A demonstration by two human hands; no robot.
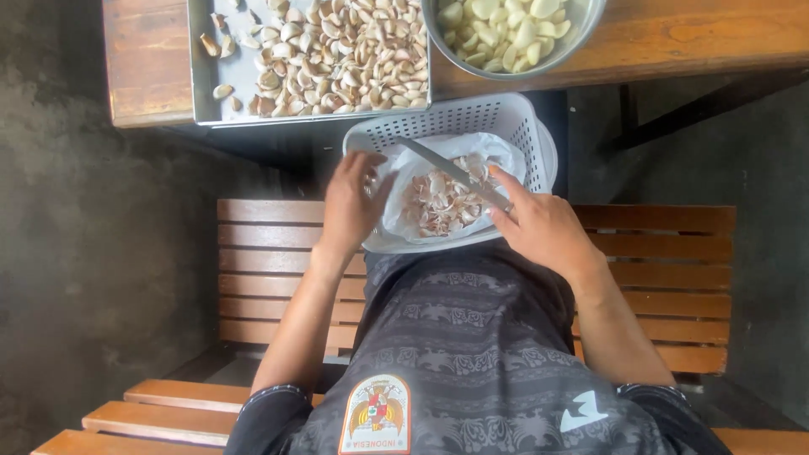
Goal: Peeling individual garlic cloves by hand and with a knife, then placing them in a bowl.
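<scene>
Wooden bench, basket (522,118) on lap: right hand (539,223) grips a knife (451,171) over peels (438,206); left hand (350,202) pinches something at the left rim.

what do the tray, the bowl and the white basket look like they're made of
Tray: probably metal, dull grey with a thin folded rim.
Bowl: probably steel, with a smooth grey, slightly shiny wall.
Basket: looks like moulded plastic, matte white with rows of small holes and rounded corners. A thin, crinkled clear plastic bag lines it.
</scene>
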